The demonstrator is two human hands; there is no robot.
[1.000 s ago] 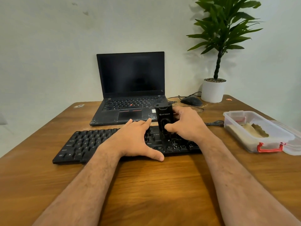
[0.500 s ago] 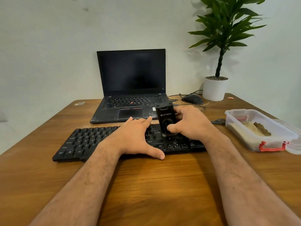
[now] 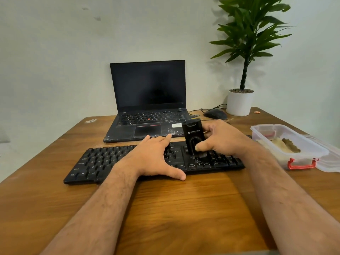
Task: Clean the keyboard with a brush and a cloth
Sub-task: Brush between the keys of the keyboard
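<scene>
Pale wall (image 3: 55,52) with faint marks, perhaps scuffs, wooden table (image 3: 174,208), potted plant (image 3: 246,43)

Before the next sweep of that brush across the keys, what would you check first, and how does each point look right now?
1. Brush gripped firmly by the right hand: ok.
2. Bristles down on the keyboard: ok, they touch its right part.
3. Keyboard held steady: ok, the left hand lies flat on it, thumb on the table.
4. Left fingers out of the brush's path: ok if sweeping rightward; not ok leftward.
5. Cloth ready for wiping: cannot tell; something tan lies in the box.
6. Dust left between keys: cannot tell.
</scene>
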